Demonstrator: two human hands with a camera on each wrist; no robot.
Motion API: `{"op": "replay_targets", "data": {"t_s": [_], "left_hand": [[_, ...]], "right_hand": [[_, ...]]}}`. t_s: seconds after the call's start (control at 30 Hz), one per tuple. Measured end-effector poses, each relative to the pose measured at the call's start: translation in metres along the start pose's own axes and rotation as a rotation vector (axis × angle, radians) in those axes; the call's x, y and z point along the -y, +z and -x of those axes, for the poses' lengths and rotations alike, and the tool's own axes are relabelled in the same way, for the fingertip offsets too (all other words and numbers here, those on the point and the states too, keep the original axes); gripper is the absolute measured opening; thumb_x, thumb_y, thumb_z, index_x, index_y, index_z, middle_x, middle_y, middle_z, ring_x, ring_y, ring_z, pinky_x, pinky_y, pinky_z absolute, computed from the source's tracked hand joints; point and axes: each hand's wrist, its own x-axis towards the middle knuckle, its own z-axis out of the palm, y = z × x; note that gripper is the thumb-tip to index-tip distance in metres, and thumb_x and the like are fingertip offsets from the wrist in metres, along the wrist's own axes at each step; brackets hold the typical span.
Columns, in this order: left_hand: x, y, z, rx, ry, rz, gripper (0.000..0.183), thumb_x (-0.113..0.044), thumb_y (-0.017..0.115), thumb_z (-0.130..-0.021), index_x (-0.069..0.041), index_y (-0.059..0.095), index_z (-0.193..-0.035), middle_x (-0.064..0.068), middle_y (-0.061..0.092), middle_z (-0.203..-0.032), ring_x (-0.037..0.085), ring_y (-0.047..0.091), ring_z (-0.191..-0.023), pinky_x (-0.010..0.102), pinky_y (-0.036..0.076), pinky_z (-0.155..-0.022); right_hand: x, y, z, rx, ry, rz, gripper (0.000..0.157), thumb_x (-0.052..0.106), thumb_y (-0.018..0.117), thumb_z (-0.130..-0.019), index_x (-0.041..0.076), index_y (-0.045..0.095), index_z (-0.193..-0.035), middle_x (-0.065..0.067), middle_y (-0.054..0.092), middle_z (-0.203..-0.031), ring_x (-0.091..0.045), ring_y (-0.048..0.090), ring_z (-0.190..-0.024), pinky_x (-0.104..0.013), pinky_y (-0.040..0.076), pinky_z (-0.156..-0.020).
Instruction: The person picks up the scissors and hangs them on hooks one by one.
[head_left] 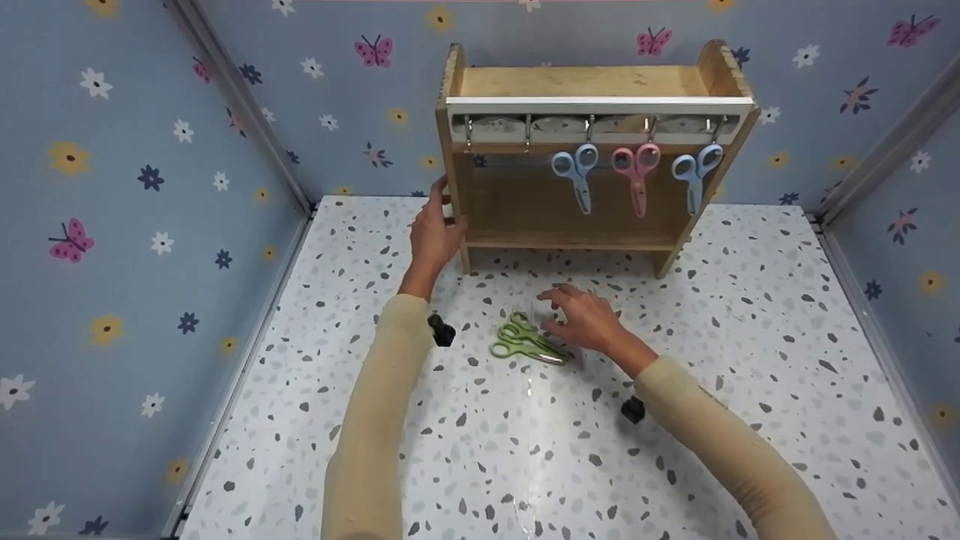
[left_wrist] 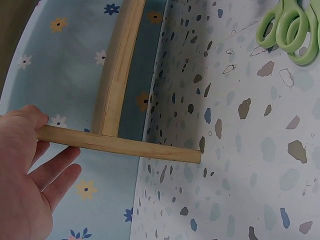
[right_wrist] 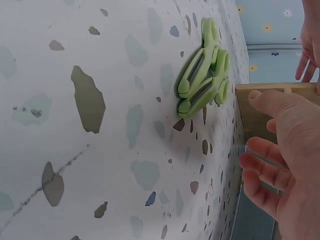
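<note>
- Green scissors (head_left: pixel 527 347), two pairs by the look of the blades, lie on the worktop (head_left: pixel 300 412), one pair overlapping the other, handles to the left, tips to the right!
- Right over by those tips, the right hand (head_left: pixel 589 319) hovers: a wide grip, fingers curved and thumb apart, holding nothing, just beside the scissors.
- Across to the left hand (head_left: pixel 435 236), and its grip is narrow, pinching the left side panel of the wooden rack (head_left: pixel 577 81), fingers showing on one side of the board, thumb on the other.
- That rack stands upright just beyond the scissors, the big obstacle at the back, its feet on the worktop.
- Along its front runs a pale rail (head_left: pixel 495 138) with five hooks, and the three on the right are loaded: blue scissors (head_left: pixel 577 176), pink scissors (head_left: pixel 637 176), then a second blue pair (head_left: pixel 696 172), all dangling blades down.
- Closer in, a small black piece (head_left: pixel 442 332) sits at the left cuff, between sleeve and green scissors; another black piece (head_left: pixel 632 409) sits by the right cuff.
- And all around, blue wall panels (head_left: pixel 150 277) with flowers and butterflies box in the worktop at the back and both sides.
</note>
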Motion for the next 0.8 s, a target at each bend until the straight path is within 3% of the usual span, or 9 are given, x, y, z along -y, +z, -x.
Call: {"op": "replay_targets", "data": {"t_s": [0.17,0.43,0.8], "left_hand": [[0.000,0.001,0.000,-0.009,0.009,-0.003,0.076,-0.015,0.070,-0.110,-0.021,0.034,-0.176,0.020,0.063,-0.162,0.041,0.077,-0.132,0.056,0.063,-0.111],[0.001,0.000,0.000,-0.009,0.006,-0.001,0.076,-0.016,0.070,-0.110,-0.022,0.034,-0.176,0.019,0.063,-0.162,0.041,0.077,-0.133,0.056,0.063,-0.111],[0.000,0.000,0.000,-0.006,0.006,0.004,0.075,-0.015,0.070,-0.110,-0.021,0.035,-0.176,0.020,0.063,-0.161,0.041,0.077,-0.132,0.056,0.063,-0.111]], "right_hand": [[0.000,0.003,0.001,0.042,-0.026,0.013,0.052,0.034,0.085,-0.101,0.014,0.071,-0.147,-0.014,0.079,-0.119,-0.031,0.076,-0.088,-0.053,0.063,-0.077],[0.003,0.006,0.001,0.090,-0.040,0.032,0.044,0.033,0.085,-0.101,0.013,0.076,-0.139,-0.012,0.079,-0.114,-0.028,0.078,-0.093,-0.054,0.065,-0.080],[0.002,0.011,0.001,0.142,-0.020,0.069,0.043,0.034,0.084,-0.102,0.013,0.075,-0.139,-0.011,0.079,-0.114,-0.028,0.078,-0.094,-0.056,0.063,-0.085]]}}
